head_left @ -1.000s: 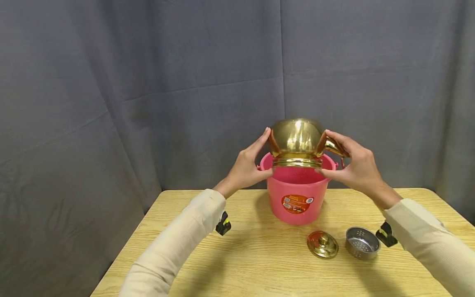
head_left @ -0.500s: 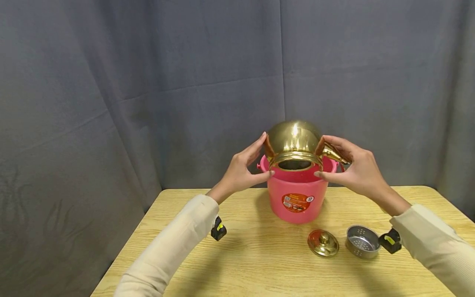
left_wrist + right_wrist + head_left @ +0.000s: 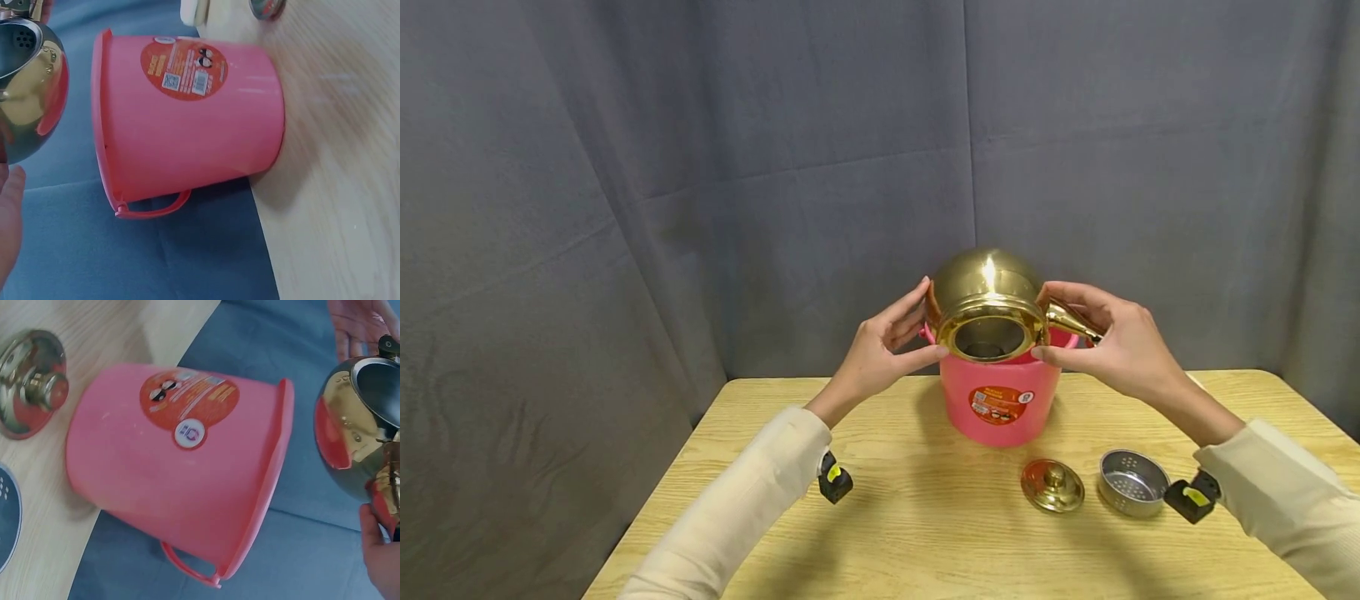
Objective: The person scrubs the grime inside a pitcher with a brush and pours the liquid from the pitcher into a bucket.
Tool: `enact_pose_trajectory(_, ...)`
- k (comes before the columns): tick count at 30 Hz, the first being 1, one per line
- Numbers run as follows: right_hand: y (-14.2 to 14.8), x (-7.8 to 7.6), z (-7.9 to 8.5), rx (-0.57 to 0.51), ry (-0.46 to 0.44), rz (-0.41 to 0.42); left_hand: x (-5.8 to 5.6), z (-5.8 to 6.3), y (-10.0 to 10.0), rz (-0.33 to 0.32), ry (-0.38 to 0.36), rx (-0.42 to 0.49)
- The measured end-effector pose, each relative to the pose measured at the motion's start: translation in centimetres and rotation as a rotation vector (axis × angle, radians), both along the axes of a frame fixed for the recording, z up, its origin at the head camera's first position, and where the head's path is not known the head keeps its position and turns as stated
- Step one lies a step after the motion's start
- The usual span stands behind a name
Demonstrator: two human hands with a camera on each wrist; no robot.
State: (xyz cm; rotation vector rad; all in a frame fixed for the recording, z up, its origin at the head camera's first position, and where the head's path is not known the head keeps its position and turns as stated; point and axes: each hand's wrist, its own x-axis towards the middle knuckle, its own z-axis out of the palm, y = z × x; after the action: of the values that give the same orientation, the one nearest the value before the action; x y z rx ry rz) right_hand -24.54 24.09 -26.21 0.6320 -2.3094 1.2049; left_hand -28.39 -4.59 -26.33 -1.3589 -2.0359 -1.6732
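A shiny gold teapot [image 3: 988, 279] is tilted over the bucket, its round mouth turned toward me and its spout pointing right. My left hand [image 3: 874, 354] holds its left side, thumb near the rim and fingers on the body. On the other side, my right hand [image 3: 1123, 342] grips it by the spout, thumb at the rim. Below stands a pink bucket [image 3: 951, 400] with a red label. In the left wrist view, a perforated patch shows inside the teapot [image 3: 39, 94]. The right wrist view shows the teapot [image 3: 350, 425] beyond the bucket's rim, apart from it.
In front of the bucket, a gold lid [image 3: 1052, 486] lies knob up on the wooden table [image 3: 880, 533]. Right of it sits a perforated metal strainer [image 3: 1123, 502], close to the right wrist's black camera [image 3: 1192, 497]. A grey curtain [image 3: 850, 208] hangs behind.
Both hands have turned the teapot from mouth-down until its opening faces me, and brought it slightly lower and to the left. The bucket, lid and strainer stay in place.
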Motion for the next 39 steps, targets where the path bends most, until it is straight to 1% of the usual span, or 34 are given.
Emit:
enact_pose_trajectory(7, -0.6, 0.8, 0.3, -0.009, -0.123, -0.008, 0.8, -0.5, -0.4, 0.019, -0.088, 0.039)
enact_pose_trajectory(14, -0.7, 1.6, 0.4, 0.004, -0.158, -0.004, 1.7, -1.2, -0.2, 0.029, -0.146, 0.074)
enact_pose_trajectory(17, -0.8, 1.9, 0.5, 0.006, -0.199, -0.006, 2.1, -1.4, -0.2, 0.031, -0.162, 0.082)
enact_pose_trajectory(20, -1.0, 2.3, 0.5, -0.006, -0.254, 0.010, 2.6, -1.6, -0.4, 0.039, -0.187, 0.069)
enact_pose_trajectory(22, -1.1, 2.4, 0.5, 0.000, -0.275, 0.035, 2.9, -1.8, -0.5, 0.037, -0.208, 0.062)
enact_pose_trajectory(25, -1.3, 2.5, 0.4, 0.001, -0.287, 0.067, 3.3, -2.1, -0.6, 0.034, -0.241, 0.068)
enact_pose_trajectory(29, -1.6, 2.5, 0.3, 0.025, -0.299, 0.080, 3.4, -2.8, -0.9, 0.034, -0.273, 0.085)
enact_pose_trajectory(31, -1.8, 2.4, 0.2, 0.054, -0.303, 0.089, 3.3, -3.5, -1.2, 0.041, -0.318, 0.098)
enact_pose_trajectory(36, -2.3, 2.6, 0.0, 0.123, -0.327, 0.102, 3.3, -5.1, -1.5, 0.045, -0.485, 0.162)
enact_pose_trajectory(39, -2.4, 2.7, -0.2, 0.153, -0.340, 0.108, 3.6, -5.7, -1.5, 0.056, -0.544, 0.192)
